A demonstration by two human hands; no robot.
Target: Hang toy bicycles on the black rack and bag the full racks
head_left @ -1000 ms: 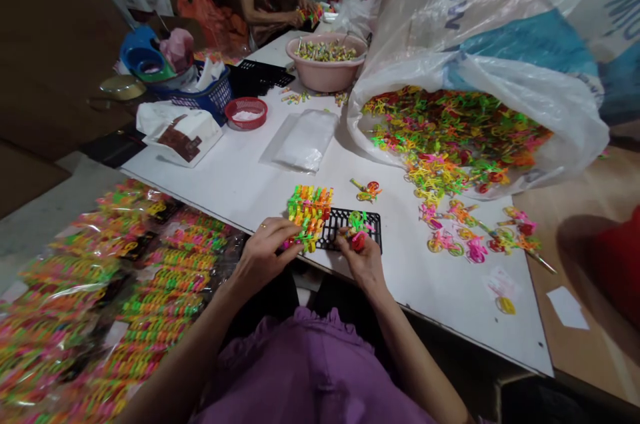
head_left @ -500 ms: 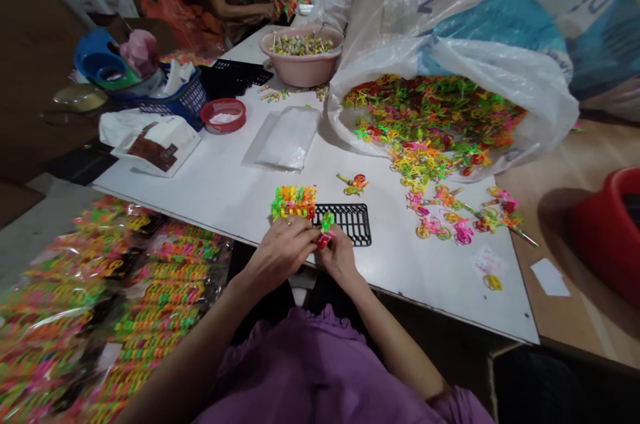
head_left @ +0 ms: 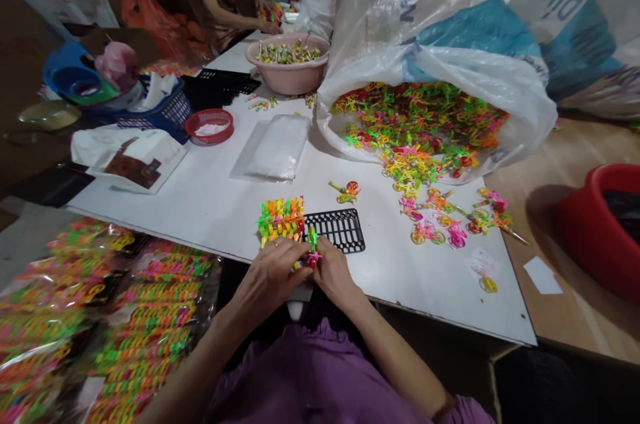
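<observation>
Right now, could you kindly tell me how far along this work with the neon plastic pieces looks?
Done: filled clear bags lie at the table's side. In hand: the left hand holds a block of pieces, the right hand a green-and-red piece. Remaining: the big sack of loose pieces and a bare black grid.

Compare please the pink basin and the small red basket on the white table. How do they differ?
The pink basin is clearly bigger than the small red basket. The basin is pale pink with solid sides, while the basket is bright red with holes in its wall. The basin is full of small colored pieces, but the basket holds only something white. Both are round, open on top, and stand on the white table.
</observation>
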